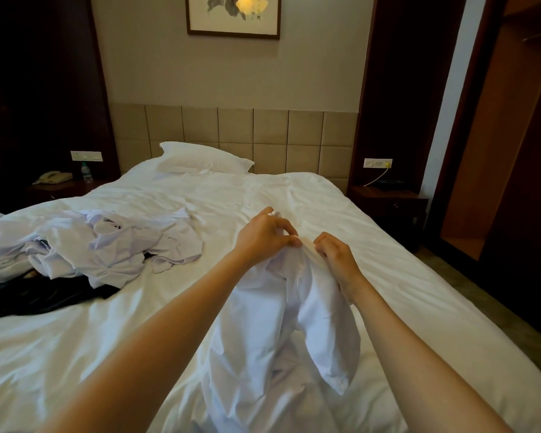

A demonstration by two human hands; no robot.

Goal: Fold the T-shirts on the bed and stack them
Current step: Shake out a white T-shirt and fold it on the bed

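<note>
White cotton T-shirt hangs over the bed, pinched at its top edge by the left hand and right hand, likely to shake it flat for folding.

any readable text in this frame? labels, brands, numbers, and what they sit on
Nothing here reads as text.
Framed picture: small dark marks beside the bloom, too blurred to read.
Water bottle: label too small to read.
Switch plate above the telephone: no legible marking on either.
White T-shirt gripped by the left hand and right hand: no print shows.
</note>
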